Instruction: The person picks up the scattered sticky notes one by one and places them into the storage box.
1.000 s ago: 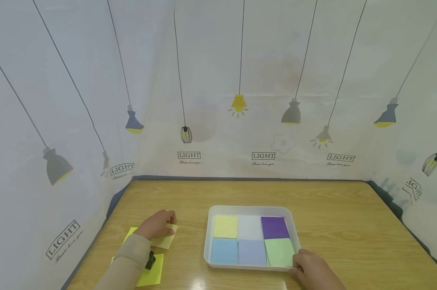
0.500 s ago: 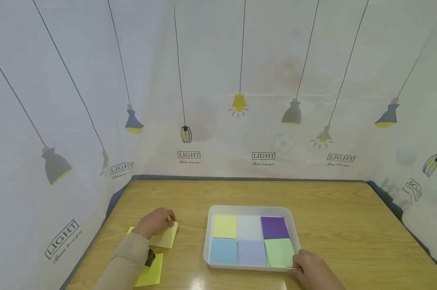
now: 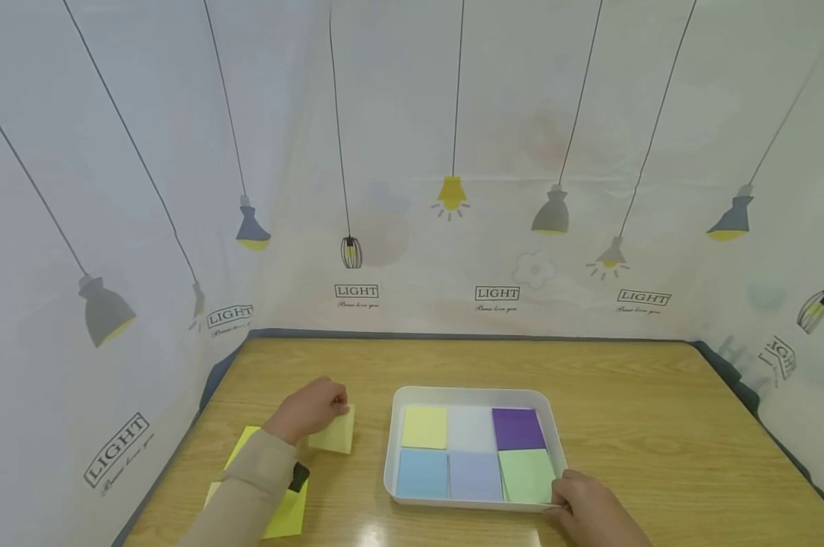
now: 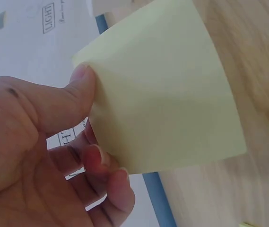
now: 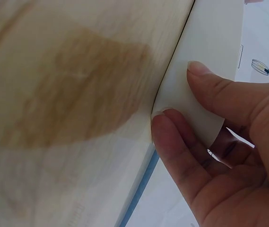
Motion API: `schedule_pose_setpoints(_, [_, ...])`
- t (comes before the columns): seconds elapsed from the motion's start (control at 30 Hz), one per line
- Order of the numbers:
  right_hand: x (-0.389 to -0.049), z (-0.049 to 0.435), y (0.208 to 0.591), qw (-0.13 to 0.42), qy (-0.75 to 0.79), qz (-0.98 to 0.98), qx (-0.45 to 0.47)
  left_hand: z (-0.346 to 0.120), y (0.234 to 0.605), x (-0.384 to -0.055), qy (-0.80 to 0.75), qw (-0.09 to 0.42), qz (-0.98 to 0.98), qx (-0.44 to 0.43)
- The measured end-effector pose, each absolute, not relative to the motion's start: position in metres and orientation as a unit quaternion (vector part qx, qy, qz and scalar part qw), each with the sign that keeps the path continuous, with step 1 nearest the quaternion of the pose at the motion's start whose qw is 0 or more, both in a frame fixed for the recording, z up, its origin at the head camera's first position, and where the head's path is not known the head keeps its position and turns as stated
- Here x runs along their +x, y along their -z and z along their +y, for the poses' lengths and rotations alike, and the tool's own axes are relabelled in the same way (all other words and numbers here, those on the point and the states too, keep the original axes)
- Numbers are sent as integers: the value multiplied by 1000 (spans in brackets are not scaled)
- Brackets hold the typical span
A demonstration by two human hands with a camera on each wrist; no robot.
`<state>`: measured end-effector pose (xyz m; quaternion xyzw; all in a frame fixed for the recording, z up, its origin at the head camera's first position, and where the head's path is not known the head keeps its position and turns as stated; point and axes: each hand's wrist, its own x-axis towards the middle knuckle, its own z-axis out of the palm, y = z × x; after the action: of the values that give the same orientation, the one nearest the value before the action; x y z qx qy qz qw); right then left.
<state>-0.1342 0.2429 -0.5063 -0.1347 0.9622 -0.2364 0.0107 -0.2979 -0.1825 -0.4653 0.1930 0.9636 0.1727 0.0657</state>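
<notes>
Left hand (image 3: 309,412): beside the tray on its left, we pinch the pale yellow note between thumb and fingers.
Pale yellow note (image 3: 334,435): it hangs tilted to the left of the tray, nearer to it than half a second ago; whether its lower edge touches the table (image 3: 658,425) we cannot tell.
Bright yellow sheets (image 3: 287,520): they lie farther left of the tray, partly under our sleeve (image 3: 244,486), and the note is now well clear of them.
Right hand (image 3: 592,507): we grip the tray's near right corner, unchanged.
Tray (image 3: 466,396): it stays put, six coloured squares (image 3: 475,475) inside.
What the shift means: we judge the note free of the sheets and the tray steadied, with nothing snagged.
</notes>
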Motion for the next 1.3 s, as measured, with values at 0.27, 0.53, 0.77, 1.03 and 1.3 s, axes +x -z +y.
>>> schedule_pose_setpoints(0.27, [-133,243,507,-1,234,963,-135,-160,450,-294,-175,59,962,202])
schedule_pose_setpoints(0.53, [-132,242,506,-12,233,963,-138,-142,438,-289,-177,40,959,218])
schedule_pose_setpoints(0.77, [-132,242,506,-3,234,963,-132,-127,431,-287,-163,43,953,251])
schedule_pose_setpoints(1.03, [-131,241,505,-16,234,962,-138,-113,431,-287,-162,47,948,269])
schedule_pose_setpoints(1.3, [-131,242,507,-9,232,963,-135,-101,434,-290,-149,47,950,270])
